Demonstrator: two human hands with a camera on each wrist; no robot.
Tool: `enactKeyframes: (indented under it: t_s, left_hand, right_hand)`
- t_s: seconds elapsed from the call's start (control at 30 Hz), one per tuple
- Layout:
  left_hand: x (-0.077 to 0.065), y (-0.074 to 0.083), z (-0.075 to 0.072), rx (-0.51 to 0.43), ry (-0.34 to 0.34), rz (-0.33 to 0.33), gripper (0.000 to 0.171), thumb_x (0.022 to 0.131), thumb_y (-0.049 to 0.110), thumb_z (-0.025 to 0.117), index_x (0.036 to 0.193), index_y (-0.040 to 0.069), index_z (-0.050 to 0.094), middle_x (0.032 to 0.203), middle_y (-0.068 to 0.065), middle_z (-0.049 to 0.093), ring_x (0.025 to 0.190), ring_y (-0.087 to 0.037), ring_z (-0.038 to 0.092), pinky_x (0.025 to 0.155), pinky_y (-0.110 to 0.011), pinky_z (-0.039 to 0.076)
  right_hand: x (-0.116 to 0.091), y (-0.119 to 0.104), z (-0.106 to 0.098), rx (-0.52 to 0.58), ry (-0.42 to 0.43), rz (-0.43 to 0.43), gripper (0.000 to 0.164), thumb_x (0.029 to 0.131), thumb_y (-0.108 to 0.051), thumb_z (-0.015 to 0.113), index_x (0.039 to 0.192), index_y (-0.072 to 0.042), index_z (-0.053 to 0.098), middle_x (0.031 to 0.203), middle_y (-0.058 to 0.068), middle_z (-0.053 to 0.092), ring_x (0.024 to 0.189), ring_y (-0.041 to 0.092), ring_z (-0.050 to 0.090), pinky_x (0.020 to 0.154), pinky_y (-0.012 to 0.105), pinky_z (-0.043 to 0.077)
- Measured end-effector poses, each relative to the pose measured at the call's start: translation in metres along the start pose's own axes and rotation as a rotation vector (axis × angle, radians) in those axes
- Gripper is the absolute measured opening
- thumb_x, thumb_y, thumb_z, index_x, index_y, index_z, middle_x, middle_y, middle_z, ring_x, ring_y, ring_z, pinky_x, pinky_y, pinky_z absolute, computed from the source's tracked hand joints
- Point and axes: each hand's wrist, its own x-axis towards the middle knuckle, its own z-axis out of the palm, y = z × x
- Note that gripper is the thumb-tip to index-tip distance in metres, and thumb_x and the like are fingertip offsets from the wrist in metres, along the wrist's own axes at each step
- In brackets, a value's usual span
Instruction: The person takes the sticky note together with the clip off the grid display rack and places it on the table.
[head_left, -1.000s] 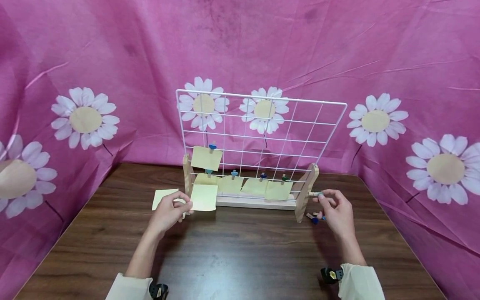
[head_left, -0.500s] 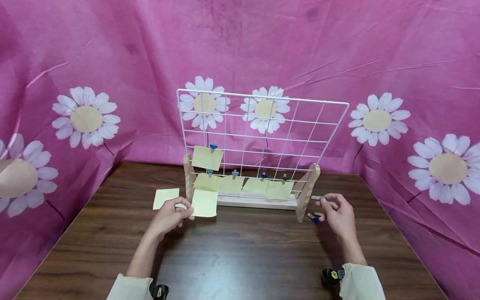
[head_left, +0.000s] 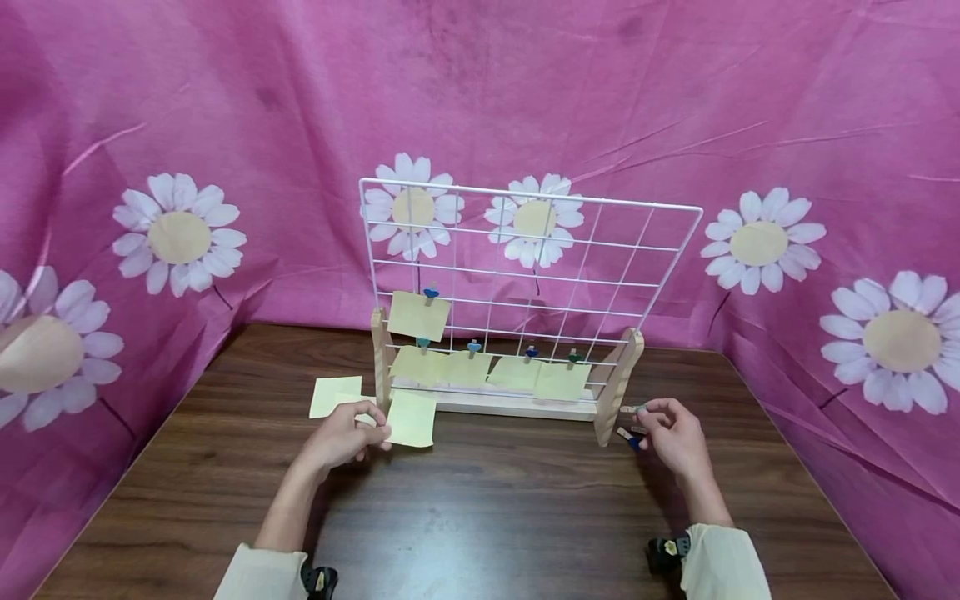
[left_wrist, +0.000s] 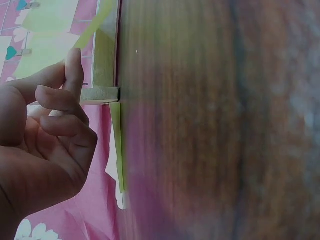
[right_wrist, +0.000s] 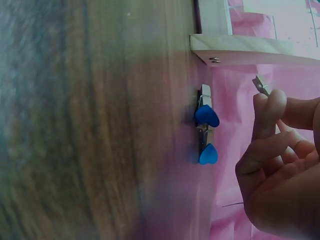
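Note:
My left hand (head_left: pixel 341 435) pinches a yellow sticky note (head_left: pixel 412 419) by its left edge, in front of the stand's left foot. In the left wrist view that note (left_wrist: pixel 95 25) slants up from the thumb and finger. Off to the right, my right hand (head_left: pixel 677 437) pinches a small wooden clothespin (right_wrist: pixel 260 85) between thumb and fingertip, its tip pointing away from the hand. Two more clothespins with blue hearts, one dark (right_wrist: pixel 207 115) and one lighter (right_wrist: pixel 208 154), lie on the table close by the right hand.
A white wire grid (head_left: pixel 525 271) stands between wooden feet (head_left: pixel 618 387). Several yellow notes (head_left: pixel 418 317) hang on its lower left part and bottom row from heart clothespins. Loose notes (head_left: pixel 333 395) lie on the table (head_left: pixel 510 508) behind the left hand. A pink flowered cloth (head_left: pixel 300 125) hangs behind.
The left hand's note has come down and a little nearer to the table's front. My right hand has lowered slightly with its clothespin. The view has shifted a bit.

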Motion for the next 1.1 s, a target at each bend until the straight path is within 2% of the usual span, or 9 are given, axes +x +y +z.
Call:
enactKeyframes:
  t_s: [0.13,0.23,0.4,0.87,1.1]
  left_hand:
    - [0.001,0.0,0.001,0.011,-0.003,-0.003,0.008,0.093,0.004,0.066,0.095,0.0,0.059,0.08,-0.017,0.074,0.051,-0.014,0.045,0.049,-0.027,0.041]
    - [0.001,-0.001,0.001,0.013,-0.011,-0.003,0.008,0.093,0.004,0.066,0.095,0.0,0.06,0.079,-0.017,0.074,0.05,-0.014,0.045,0.049,-0.027,0.04]
    - [0.002,-0.002,0.001,0.011,-0.011,-0.025,0.008,0.092,0.005,0.067,0.094,0.0,0.061,0.078,-0.015,0.074,0.05,-0.013,0.044,0.048,-0.026,0.039]
    - [0.004,-0.011,-0.002,0.021,-0.026,-0.053,0.01,0.094,0.008,0.067,0.099,0.001,0.062,0.079,-0.013,0.075,0.049,-0.013,0.047,0.045,-0.023,0.031]
    - [0.004,-0.012,0.0,0.035,-0.04,-0.047,0.009,0.092,0.003,0.068,0.094,0.0,0.06,0.078,-0.015,0.074,0.049,-0.014,0.05,0.049,-0.026,0.041]
  right_hand:
    - [0.001,0.005,-0.001,-0.006,-0.04,0.018,0.023,0.103,-0.009,0.058,0.118,0.007,0.052,0.098,0.017,0.073,0.056,0.013,0.061,0.054,0.027,0.051]
    - [0.003,0.008,-0.002,-0.002,-0.04,0.028,0.025,0.102,-0.009,0.06,0.117,0.009,0.053,0.09,0.009,0.071,0.055,0.014,0.059,0.052,0.027,0.049]
    - [0.007,0.011,-0.002,-0.017,-0.012,0.023,0.024,0.099,-0.008,0.064,0.114,0.01,0.057,0.077,-0.001,0.057,0.056,0.013,0.054,0.051,0.025,0.045]
    - [0.01,0.021,-0.005,-0.034,-0.094,0.084,0.029,0.1,-0.011,0.063,0.118,0.01,0.055,0.078,0.0,0.056,0.058,0.013,0.057,0.051,0.025,0.043]
    - [0.013,0.024,-0.005,-0.058,-0.099,0.073,0.026,0.1,-0.008,0.063,0.116,0.011,0.056,0.08,0.001,0.061,0.059,0.014,0.059,0.053,0.026,0.046]
